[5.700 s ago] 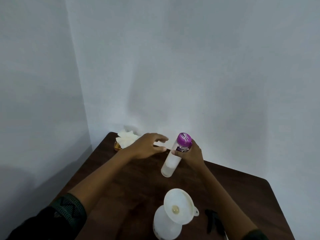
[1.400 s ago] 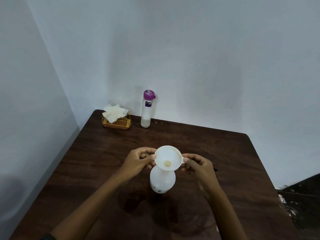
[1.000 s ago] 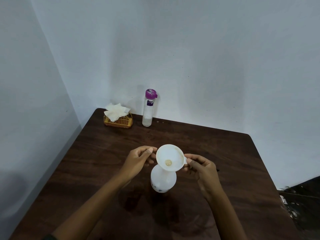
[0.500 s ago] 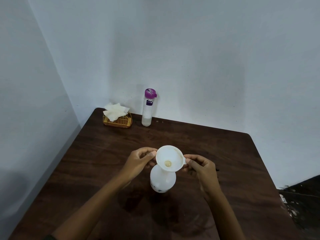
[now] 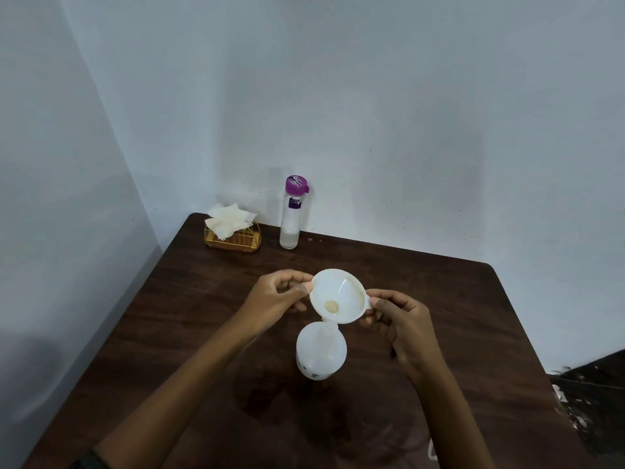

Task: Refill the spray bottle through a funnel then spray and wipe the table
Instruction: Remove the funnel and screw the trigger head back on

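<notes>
In the head view, the funnel (image 5: 338, 296) is pinched at its rim from both sides, by the fingers of the left hand (image 5: 274, 297) and of the right hand (image 5: 402, 319). It is held tilted over the neck of the spray bottle (image 5: 321, 353), which stands on the worktop (image 5: 439, 299). The refill bottle (image 5: 292, 213) stands capped by the wall, so removal of the funnel is judged to be in hand. Next, a straight lift is called for, without the bottle being tipped.

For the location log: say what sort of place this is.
Probably a plain room at home or a small eatery: a dark wooden table in a bare wall corner, with a napkin holder and capped bottle at the back.
</notes>
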A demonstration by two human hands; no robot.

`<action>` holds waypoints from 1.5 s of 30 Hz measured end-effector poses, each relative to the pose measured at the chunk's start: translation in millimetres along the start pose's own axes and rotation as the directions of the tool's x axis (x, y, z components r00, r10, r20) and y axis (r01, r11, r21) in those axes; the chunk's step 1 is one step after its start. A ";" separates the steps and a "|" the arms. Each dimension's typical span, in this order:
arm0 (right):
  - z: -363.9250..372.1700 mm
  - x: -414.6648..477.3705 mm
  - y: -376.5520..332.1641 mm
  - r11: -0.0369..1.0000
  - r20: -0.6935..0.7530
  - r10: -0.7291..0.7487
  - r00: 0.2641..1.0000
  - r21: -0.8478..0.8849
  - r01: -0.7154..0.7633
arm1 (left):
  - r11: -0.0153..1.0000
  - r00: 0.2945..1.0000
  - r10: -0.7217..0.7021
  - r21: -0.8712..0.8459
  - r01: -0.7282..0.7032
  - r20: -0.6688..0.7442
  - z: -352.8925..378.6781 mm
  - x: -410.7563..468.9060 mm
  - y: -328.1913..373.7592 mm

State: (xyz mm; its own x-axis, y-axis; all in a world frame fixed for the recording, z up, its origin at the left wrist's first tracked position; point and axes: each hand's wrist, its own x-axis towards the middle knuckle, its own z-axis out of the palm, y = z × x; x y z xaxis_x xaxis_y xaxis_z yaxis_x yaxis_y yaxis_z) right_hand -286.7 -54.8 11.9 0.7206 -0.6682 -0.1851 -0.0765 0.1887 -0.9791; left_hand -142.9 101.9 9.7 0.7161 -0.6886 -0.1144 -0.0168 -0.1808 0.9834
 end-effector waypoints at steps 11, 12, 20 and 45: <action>-3.1 -3.6 4.2 0.999 -0.034 0.020 0.999 -0.041 -0.021 | 0.995 0.994 -0.094 0.029 0.092 0.061 3.2 -0.9 -8.5; -3.0 -4.0 4.0 0.999 -0.036 0.021 0.999 -0.048 -0.023 | 0.994 0.992 -0.106 0.030 0.104 0.075 3.0 -0.7 -9.2; -0.8 17.3 -23.5 0.991 0.017 -0.039 0.999 -0.130 0.041 | 0.985 0.996 0.003 0.174 -0.019 0.094 -6.3 27.5 16.5; 45.4 263.2 75.5 0.856 -0.203 0.074 0.976 -0.490 -0.167 | 0.889 0.966 -0.254 0.384 0.251 -0.044 21.4 219.5 -85.8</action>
State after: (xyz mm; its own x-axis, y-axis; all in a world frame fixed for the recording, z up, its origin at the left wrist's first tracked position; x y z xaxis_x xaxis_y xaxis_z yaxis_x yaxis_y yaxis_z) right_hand -71.6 -183.7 -107.0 0.5576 -0.7849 -0.2702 -0.5233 -0.0797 -0.8484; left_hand 0.7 -48.8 -102.8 0.7269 -0.5886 -0.3539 -0.1029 -0.6028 0.7912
